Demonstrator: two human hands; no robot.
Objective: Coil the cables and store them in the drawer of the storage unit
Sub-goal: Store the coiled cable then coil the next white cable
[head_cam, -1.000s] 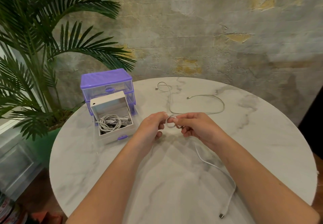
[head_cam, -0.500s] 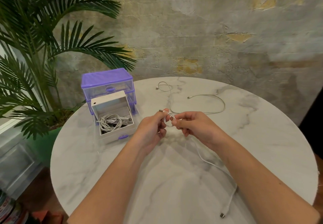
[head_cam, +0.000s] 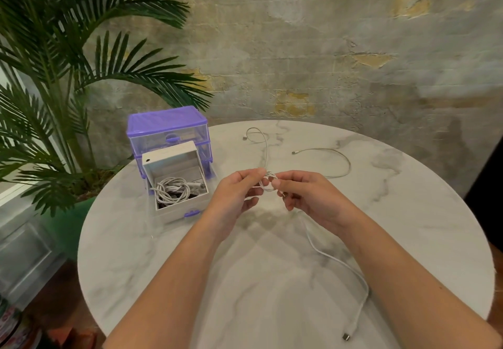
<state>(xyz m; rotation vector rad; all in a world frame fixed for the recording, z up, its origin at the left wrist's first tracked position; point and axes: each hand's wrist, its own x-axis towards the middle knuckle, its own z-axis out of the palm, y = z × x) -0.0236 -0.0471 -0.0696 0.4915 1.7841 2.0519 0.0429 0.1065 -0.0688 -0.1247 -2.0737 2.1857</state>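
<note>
Above the middle of the round marble table point(head_cam: 136, 267), my left hand point(head_cam: 234, 199) and my right hand point(head_cam: 307, 196) both pinch a small loop of a white cable point(head_cam: 340, 261). Its loose tail runs under my right forearm to a plug near the front edge. A purple storage unit point(head_cam: 167, 128) stands at the table's back left. Its white drawer point(head_cam: 187, 207) is pulled out and holds a coiled white cable point(head_cam: 171, 189). Another white cable point(head_cam: 321, 150) lies uncoiled on the table beyond my hands.
A tall palm plant point(head_cam: 54, 76) in a green pot stands left of the table, its fronds reaching over the storage unit. A rough plaster wall point(head_cam: 326, 49) rises behind the table. A pale cabinet point(head_cam: 21, 250) is at the lower left.
My fingers have shifted on the small loop, the left hand turning the cable round. The tail on the table has slid slightly. The drawer and far cable are unmoved.
</note>
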